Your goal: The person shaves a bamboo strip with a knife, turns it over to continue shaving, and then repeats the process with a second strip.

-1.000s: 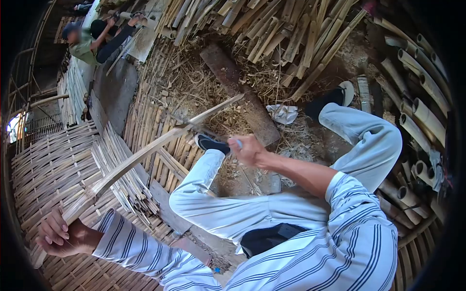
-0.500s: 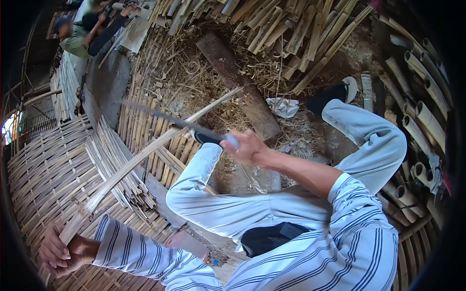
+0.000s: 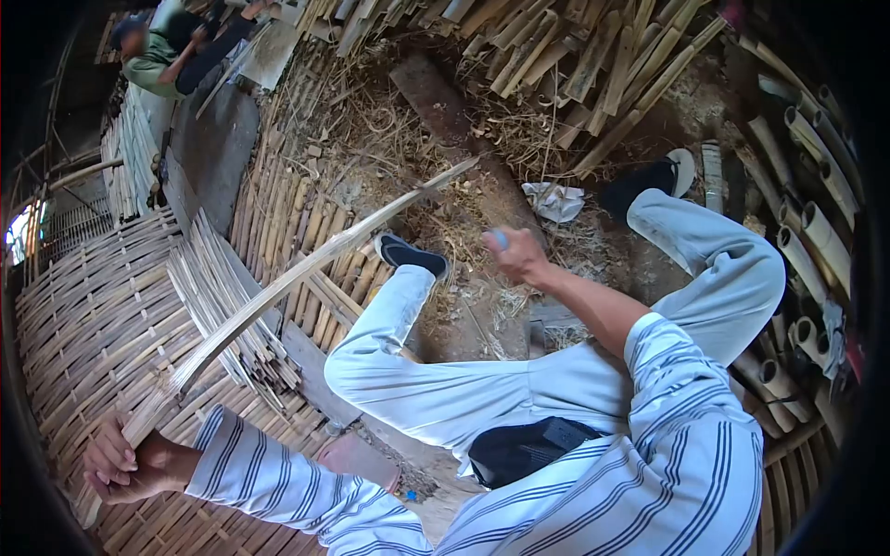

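My left hand (image 3: 134, 463) is wrapped round the lower end of a long split bamboo strip (image 3: 297, 269), which slants up and to the right across the view. The strip looks frayed near my grip. My right hand (image 3: 521, 255) is closed round a pale bluish handle (image 3: 500, 241) in front of my lap, apart from the strip. Its blade cannot be made out in this view. A bundle of thin strips (image 3: 227, 306) lies beneath the held one.
Woven bamboo matting (image 3: 102, 306) spreads at the left. A wooden plank (image 3: 445, 111) lies among shavings. Split bamboo pieces (image 3: 593, 65) are piled at the top, bamboo poles (image 3: 820, 232) stand at the right. Another person (image 3: 153, 65) sits at the upper left.
My right hand has moved right and slightly up, away from the strip. The dark blade that crossed the strip no longer shows. My left hand keeps its hold, and the view has shifted slightly.
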Available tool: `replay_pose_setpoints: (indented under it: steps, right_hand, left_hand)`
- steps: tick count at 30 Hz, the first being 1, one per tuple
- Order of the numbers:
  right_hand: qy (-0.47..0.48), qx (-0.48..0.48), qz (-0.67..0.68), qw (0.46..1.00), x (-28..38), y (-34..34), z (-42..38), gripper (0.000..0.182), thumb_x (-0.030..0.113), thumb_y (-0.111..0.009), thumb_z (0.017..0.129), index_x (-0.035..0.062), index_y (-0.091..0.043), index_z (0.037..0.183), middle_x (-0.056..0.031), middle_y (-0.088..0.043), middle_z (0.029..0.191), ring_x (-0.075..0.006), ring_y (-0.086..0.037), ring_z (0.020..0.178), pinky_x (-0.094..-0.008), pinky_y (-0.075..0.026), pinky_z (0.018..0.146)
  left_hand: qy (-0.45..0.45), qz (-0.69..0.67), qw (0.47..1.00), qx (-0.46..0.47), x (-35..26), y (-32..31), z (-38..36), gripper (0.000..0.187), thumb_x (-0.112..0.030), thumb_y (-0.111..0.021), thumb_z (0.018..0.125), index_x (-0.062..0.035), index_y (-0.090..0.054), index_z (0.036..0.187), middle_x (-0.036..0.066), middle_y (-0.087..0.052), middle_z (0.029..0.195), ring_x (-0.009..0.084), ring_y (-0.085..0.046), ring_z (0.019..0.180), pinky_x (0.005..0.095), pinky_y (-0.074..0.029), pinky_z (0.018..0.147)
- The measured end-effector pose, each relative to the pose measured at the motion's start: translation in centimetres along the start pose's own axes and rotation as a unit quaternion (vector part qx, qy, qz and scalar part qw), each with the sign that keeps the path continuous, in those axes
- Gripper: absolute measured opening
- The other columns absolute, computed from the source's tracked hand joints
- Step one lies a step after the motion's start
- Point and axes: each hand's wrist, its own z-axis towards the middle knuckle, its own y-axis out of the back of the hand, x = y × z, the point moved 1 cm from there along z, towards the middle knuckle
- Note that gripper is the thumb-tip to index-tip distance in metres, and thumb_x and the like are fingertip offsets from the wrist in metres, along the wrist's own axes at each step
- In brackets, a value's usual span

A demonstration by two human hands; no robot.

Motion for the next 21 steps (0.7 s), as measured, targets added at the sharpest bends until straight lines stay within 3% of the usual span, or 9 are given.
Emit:
replay_pose_setpoints:
  steps: [2, 5, 8, 9, 12, 13, 16, 17, 21]
  right_hand:
    - [-0.089, -0.044, 0.014, 0.995, -4.2, -0.1, 1.2, 0.061, 0.054, -0.043, 0.088, -0.0034, -0.062, 0.080, -0.0292, -0.061, 0.072, -0.0452, -0.061, 0.075, -0.0470, -0.048, 0.068]
    - [-0.127, -0.084, -0.060, 0.986, -7.6, 0.6, 2.5, 0.061, 0.054, -0.045, 0.088, -0.0041, -0.061, 0.077, -0.0258, -0.061, 0.066, -0.0384, -0.063, 0.067, -0.0442, -0.049, 0.061]
    - [-0.172, 0.024, 0.164, 0.971, -4.3, 1.0, 3.0, 0.058, 0.052, -0.045, 0.089, -0.0018, -0.058, 0.071, -0.0159, -0.058, 0.059, -0.0267, -0.060, 0.056, -0.0388, -0.048, 0.051]
    - [-0.167, 0.066, 0.208, 0.962, -2.9, 1.6, 3.1, 0.051, 0.050, -0.045, 0.091, 0.0005, -0.053, 0.083, -0.0072, -0.053, 0.059, -0.0166, -0.053, 0.050, -0.0339, -0.045, 0.043]
    - [-0.212, 0.084, 0.338, 0.913, -3.0, 2.8, 2.7, 0.043, 0.044, -0.045, 0.093, 0.0021, -0.045, 0.099, -0.0057, -0.054, 0.066, -0.0154, -0.052, 0.048, -0.0339, -0.044, 0.041]
    - [-0.195, 0.130, 0.347, 0.908, -4.1, 3.3, 2.8, 0.036, 0.038, -0.046, 0.094, 0.0052, -0.040, 0.108, -0.0074, -0.055, 0.073, -0.0161, -0.057, 0.054, -0.0343, -0.049, 0.045]
    - [-0.231, 0.127, 0.399, 0.878, -6.9, 3.3, 3.2, 0.021, 0.023, -0.048, 0.092, 0.0027, -0.044, 0.097, -0.0089, -0.054, 0.073, -0.0204, -0.061, 0.061, -0.0336, -0.054, 0.050]
    - [-0.237, 0.142, 0.409, 0.870, -7.7, 3.3, 3.2, 0.010, 0.007, -0.048, 0.084, 0.0002, -0.047, 0.091, -0.0132, -0.056, 0.079, -0.0244, -0.064, 0.069, -0.0347, -0.057, 0.055]
    - [-0.310, 0.103, 0.435, 0.839, -9.0, 2.6, 4.4, 0.011, -0.003, -0.046, 0.072, -0.0023, -0.052, 0.081, -0.0146, -0.060, 0.078, -0.0243, -0.062, 0.062, -0.0338, -0.055, 0.052]
  left_hand:
    - [0.012, -0.009, 1.000, 0.010, -0.3, 0.2, -0.1, 0.028, -0.009, -0.054, 0.079, -0.0140, -0.041, 0.055, -0.005, -0.038, 0.044, 0.0059, -0.036, 0.036, 0.0205, -0.034, 0.044]
    - [0.029, -0.011, 0.999, 0.037, -0.4, 0.4, 0.0, 0.032, -0.010, -0.052, 0.082, -0.0152, -0.038, 0.054, -0.004, -0.037, 0.046, 0.0069, -0.034, 0.038, 0.0219, -0.034, 0.045]
    - [-0.003, 0.045, 0.999, 0.006, 0.1, 0.1, -0.4, 0.034, -0.010, -0.050, 0.084, -0.0159, -0.036, 0.053, -0.004, -0.034, 0.045, 0.0073, -0.031, 0.039, 0.0225, -0.034, 0.046]
    - [0.004, 0.037, 0.999, 0.016, -0.2, 0.7, -0.2, 0.033, -0.011, -0.048, 0.084, -0.0162, -0.036, 0.054, -0.004, -0.033, 0.045, 0.0074, -0.029, 0.039, 0.0229, -0.033, 0.046]
    - [0.025, 0.004, 0.998, 0.058, -0.6, 0.9, -0.4, 0.032, -0.011, -0.048, 0.084, -0.0156, -0.036, 0.055, -0.004, -0.034, 0.046, 0.0072, -0.030, 0.039, 0.0229, -0.033, 0.046]
    - [0.032, -0.012, 0.997, 0.072, -0.6, 0.2, -0.5, 0.032, -0.011, -0.048, 0.084, -0.0155, -0.037, 0.055, -0.004, -0.034, 0.046, 0.0071, -0.031, 0.040, 0.0229, -0.033, 0.046]
    - [0.022, -0.005, 0.997, 0.079, -0.5, -1.4, -0.6, 0.031, -0.011, -0.048, 0.085, -0.0152, -0.038, 0.056, -0.004, -0.034, 0.045, 0.0072, -0.031, 0.040, 0.0226, -0.034, 0.046]
    - [0.027, 0.000, 0.997, 0.078, -0.6, -1.5, -0.5, 0.030, -0.012, -0.049, 0.084, -0.0149, -0.039, 0.056, -0.004, -0.035, 0.045, 0.0073, -0.032, 0.039, 0.0221, -0.035, 0.047]
    - [0.047, -0.071, 0.985, 0.150, -0.2, -3.1, -0.6, 0.028, -0.011, -0.054, 0.081, -0.0146, -0.043, 0.056, -0.004, -0.042, 0.042, 0.0060, -0.038, 0.034, 0.0209, -0.038, 0.045]
